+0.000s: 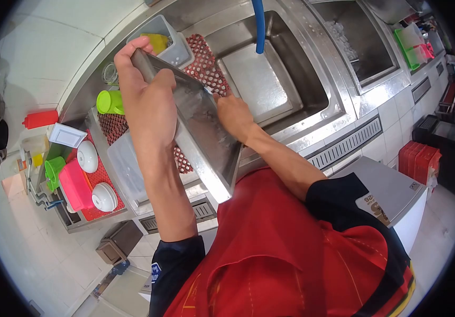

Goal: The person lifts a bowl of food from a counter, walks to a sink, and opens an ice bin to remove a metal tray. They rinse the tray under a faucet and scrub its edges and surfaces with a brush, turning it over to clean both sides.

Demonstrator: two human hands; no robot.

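Note:
A rectangular metal tray [201, 121] is tilted up on its side in front of my body. My left hand [150, 100] is closed round its far left rim, with the thumb over the edge. At the tray's right edge, my right hand [233, 117] has its fingers curled, and a small pale piece of something shows at the fingertips. What that hand holds is too small to name. Beneath the tray, a red mat with holes [203, 58] lies on the steel counter.
A steel sink [264, 79] with a blue hose [259, 26] is to the right. A clear plastic tub [172, 47] stands behind the tray. Green cups [110, 102], white bowls [87, 156] and a pink container [75, 185] are at the left. Red crates [419, 164] stand far right.

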